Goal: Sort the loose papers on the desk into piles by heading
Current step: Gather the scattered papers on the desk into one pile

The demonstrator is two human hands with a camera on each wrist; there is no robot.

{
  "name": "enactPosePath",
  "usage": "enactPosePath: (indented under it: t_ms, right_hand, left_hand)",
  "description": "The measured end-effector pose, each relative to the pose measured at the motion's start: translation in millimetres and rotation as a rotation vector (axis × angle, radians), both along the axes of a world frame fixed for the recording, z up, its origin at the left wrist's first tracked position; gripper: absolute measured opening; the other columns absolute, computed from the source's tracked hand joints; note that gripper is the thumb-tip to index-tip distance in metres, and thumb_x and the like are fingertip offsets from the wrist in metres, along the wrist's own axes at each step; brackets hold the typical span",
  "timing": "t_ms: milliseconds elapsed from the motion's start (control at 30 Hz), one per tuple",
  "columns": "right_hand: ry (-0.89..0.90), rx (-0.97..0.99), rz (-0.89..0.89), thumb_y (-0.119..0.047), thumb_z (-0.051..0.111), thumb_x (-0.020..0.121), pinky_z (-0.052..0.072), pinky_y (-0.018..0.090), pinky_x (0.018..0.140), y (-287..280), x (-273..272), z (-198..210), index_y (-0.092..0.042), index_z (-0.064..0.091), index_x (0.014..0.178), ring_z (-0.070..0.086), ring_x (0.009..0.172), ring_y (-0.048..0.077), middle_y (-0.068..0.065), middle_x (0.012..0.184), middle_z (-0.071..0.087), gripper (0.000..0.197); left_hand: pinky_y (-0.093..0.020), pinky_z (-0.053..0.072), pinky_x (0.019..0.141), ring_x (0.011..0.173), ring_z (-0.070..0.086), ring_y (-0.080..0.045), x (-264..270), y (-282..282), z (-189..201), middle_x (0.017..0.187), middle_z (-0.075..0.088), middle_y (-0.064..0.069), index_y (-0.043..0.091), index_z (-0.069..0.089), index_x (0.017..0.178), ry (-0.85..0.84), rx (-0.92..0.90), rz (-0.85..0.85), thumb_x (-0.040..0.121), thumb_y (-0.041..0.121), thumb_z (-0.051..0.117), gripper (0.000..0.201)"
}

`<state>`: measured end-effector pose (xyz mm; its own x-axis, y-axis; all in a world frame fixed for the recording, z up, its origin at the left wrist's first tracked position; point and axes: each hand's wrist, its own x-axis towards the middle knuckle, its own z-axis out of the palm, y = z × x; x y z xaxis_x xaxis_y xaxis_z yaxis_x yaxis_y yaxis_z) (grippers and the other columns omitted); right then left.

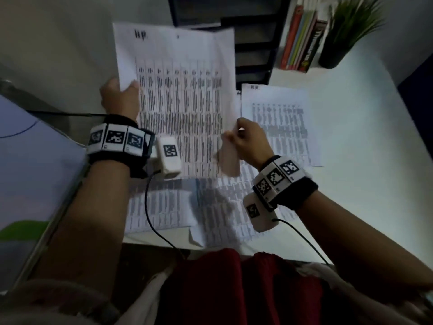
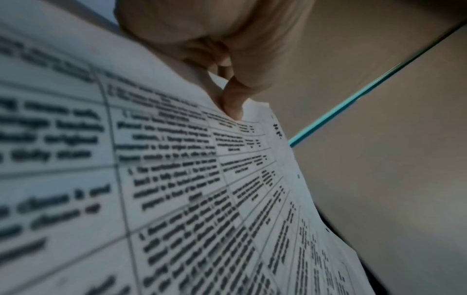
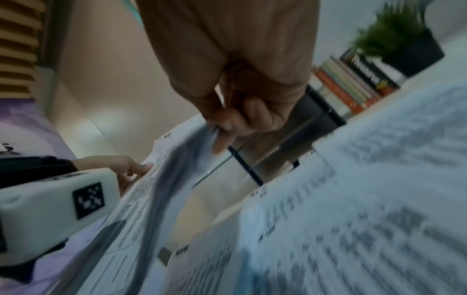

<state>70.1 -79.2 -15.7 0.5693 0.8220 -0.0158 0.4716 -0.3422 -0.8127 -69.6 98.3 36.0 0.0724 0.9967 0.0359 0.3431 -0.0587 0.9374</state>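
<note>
Above the white counter (image 1: 365, 184), left hand (image 1: 119, 98) and right hand (image 1: 250, 141) pinch a white printed table sheet (image 1: 178, 97) by opposite edges, lifted; heading check underway. Next: match a pile, likely the flat sheet (image 1: 278, 123) far right.

Dim light; white desk (image 1: 365, 141), black shelf unit (image 1: 255, 43) behind, books (image 1: 302, 41), potted plant (image 1: 346, 31) (far right corner).

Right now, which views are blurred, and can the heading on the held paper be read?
Head view: dim, soft; the held paper shows a dark heading mark top left, unreadable. Left wrist view: table text near the lens is out of focus. Right wrist view: strong motion smear over the paper at the right hand.
</note>
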Motion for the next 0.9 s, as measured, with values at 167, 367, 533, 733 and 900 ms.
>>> enactPosePath:
  t_ms: [167, 367, 533, 733, 900]
  right_hand:
    - [0.092, -0.314, 0.223, 0.004, 0.049, 0.083, 0.039, 0.026, 0.049, 20.2, -58.7, -28.1, -0.002, 0.055, 0.079, 0.053, 0.064, 0.023, 0.014, 0.083, 0.056, 0.009]
    - [0.155, -0.489, 0.177, 0.0, 0.057, 0.084, 0.056, 0.044, 0.075, 31.0, -99.2, -61.5, -0.005, 0.05, 0.085, 0.063, 0.087, 0.035, 0.023, 0.097, 0.063, 0.009]
    - [0.08, -0.522, 0.15, -0.005, 0.062, 0.082, 0.049, 0.034, 0.079, 30.4, -103.7, -68.5, 0.001, 0.058, 0.096, 0.059, 0.097, 0.03, 0.018, 0.103, 0.063, 0.016]
    - [0.029, -0.473, -0.09, -0.015, 0.067, 0.082, 0.04, 0.024, 0.08, 19.7, -37.9, -59.2, -0.002, 0.063, 0.105, 0.058, 0.104, 0.027, 0.014, 0.108, 0.064, 0.027]
    - [-0.093, -0.76, -0.433, -0.048, 0.071, 0.073, 0.034, 0.044, 0.102, -17.1, 30.1, -67.2, 0.001, 0.046, 0.127, 0.037, 0.126, 0.036, 0.021, 0.131, 0.044, 0.077]
  left_hand:
    - [-0.022, 0.032, 0.087, 0.117, 0.042, -0.019, -69.7, 13.7, -51.6, 0.128, 0.043, -0.01, 0.005, 0.037, 0.136, 0.263, -0.218, 0.052, 0.098, 0.017, 0.041, 0.04]
    - [-0.034, 0.036, 0.099, 0.127, 0.042, -0.032, -112.7, 24.8, -96.2, 0.141, 0.042, -0.017, -0.003, 0.037, 0.136, 0.527, -0.375, 0.066, 0.093, 0.007, 0.043, 0.045]
    - [-0.044, 0.029, 0.108, 0.135, 0.026, -0.038, -111.7, 12.9, -114.5, 0.149, 0.019, -0.02, -0.004, 0.018, 0.141, 0.755, -0.58, -0.05, 0.091, 0.018, 0.05, 0.064]
    - [-0.044, 0.016, 0.114, 0.141, 0.001, -0.034, -80.9, 12.3, -106.8, 0.153, -0.005, -0.015, 0.008, 0.004, 0.146, 0.733, -0.505, -0.076, 0.09, 0.013, 0.049, 0.073]
    - [-0.042, 0.034, 0.103, 0.135, 0.02, -0.034, -21.7, -14.9, -98.4, 0.146, 0.016, -0.016, 0.01, 0.019, 0.142, 0.749, -0.311, -0.435, 0.089, 0.02, 0.053, 0.064]
